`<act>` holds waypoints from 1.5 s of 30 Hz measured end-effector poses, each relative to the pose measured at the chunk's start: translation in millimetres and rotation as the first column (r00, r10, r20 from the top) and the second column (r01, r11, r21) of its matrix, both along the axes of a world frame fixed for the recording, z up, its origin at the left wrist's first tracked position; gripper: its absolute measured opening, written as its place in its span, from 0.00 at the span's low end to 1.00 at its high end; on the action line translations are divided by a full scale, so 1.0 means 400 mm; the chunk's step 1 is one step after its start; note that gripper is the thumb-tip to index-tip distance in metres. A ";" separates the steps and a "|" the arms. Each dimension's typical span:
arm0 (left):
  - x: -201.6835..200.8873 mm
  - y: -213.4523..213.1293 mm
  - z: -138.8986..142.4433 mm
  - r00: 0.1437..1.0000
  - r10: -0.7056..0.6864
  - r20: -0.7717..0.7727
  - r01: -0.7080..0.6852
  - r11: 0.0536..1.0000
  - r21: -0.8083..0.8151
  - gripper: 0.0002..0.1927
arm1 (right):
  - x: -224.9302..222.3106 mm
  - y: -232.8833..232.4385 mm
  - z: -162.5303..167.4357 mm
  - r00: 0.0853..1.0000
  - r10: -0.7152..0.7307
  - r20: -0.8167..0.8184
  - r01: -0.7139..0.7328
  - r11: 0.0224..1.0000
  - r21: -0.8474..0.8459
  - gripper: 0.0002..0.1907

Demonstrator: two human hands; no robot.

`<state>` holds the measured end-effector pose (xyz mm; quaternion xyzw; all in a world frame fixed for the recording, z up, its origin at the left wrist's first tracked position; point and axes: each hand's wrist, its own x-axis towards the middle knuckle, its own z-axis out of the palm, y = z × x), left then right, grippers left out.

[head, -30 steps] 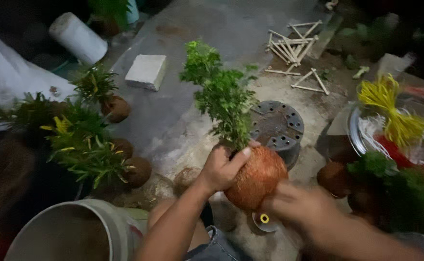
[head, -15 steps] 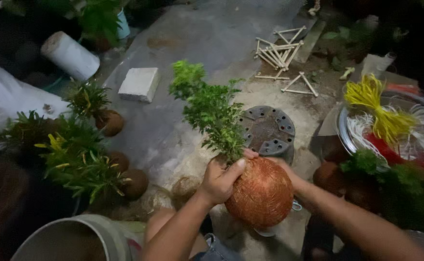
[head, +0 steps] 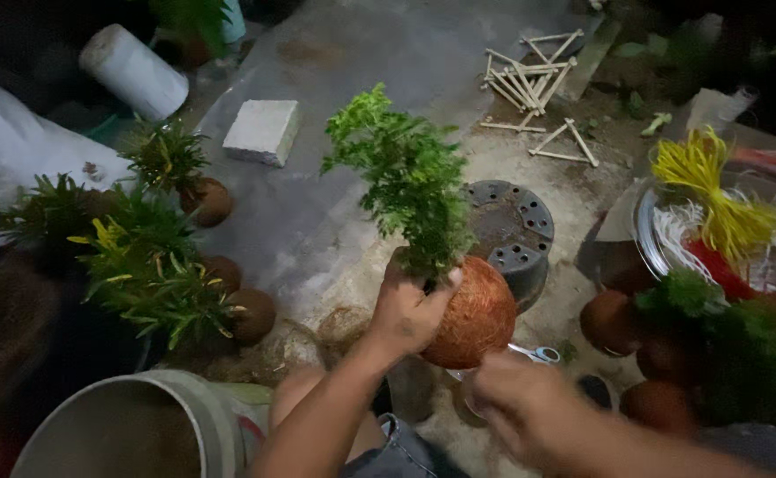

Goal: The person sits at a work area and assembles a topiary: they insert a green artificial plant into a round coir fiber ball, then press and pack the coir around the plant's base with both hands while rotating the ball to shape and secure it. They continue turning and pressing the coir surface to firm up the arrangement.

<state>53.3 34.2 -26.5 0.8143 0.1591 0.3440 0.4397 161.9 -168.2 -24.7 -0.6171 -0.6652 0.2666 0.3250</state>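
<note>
Left hand: I see my left hand point(head: 408, 312) raised at the centre of the view, forearm coming up from the lower left, fingers point(head: 448, 280) wrapped over the top of the moss ball point(head: 469, 317) just where the stem enters it, thumb side towards me
Right hand: my right hand point(head: 516, 405) sits lower and to the right, just under the ball; it is blurred, so I cannot tell whether its fingers are spread or closed, nor whether it touches the ball
Moss ball: round, reddish-brown, fibrous surface, held in the air above the concrete floor point(head: 317, 204), in front of the upturned black pot point(head: 516, 232)
Plant: a bushy green plant point(head: 406, 181) with small leaves stands upright out of the ball's top
Scissors: one pair with a pale handle point(head: 538, 355) peeks out just right of the ball, below it
Finished balls left: I count three brown balls with spiky plants point(head: 153, 257) beside the floor's edge
Balls right: about three more round brown balls point(head: 607, 320) near dark green foliage
Other items: one grey block point(head: 263, 131), one white roll point(head: 133, 73), one bucket point(head: 131, 425) at lower left, one bundle of yellow strands point(head: 715, 190), a scatter of wooden sticks point(head: 530, 84)
</note>
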 end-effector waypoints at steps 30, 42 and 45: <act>-0.016 -0.022 -0.006 0.990 -0.124 -0.070 0.095 0.942 -0.321 0.21 | 0.145 0.121 0.086 0.973 -0.137 0.185 0.087 0.963 0.254 0.08; -0.021 -0.019 -0.016 0.950 -0.233 0.210 0.290 0.907 -0.305 0.16 | 0.142 0.237 -0.305 -0.228 -0.460 -0.858 -0.337 0.864 -0.373 0.14; -0.015 0.003 -0.015 0.999 -0.022 -0.040 -0.013 0.696 -0.717 0.15 | 0.079 0.161 -0.370 0.164 -0.721 -0.673 -0.018 0.680 -0.733 0.19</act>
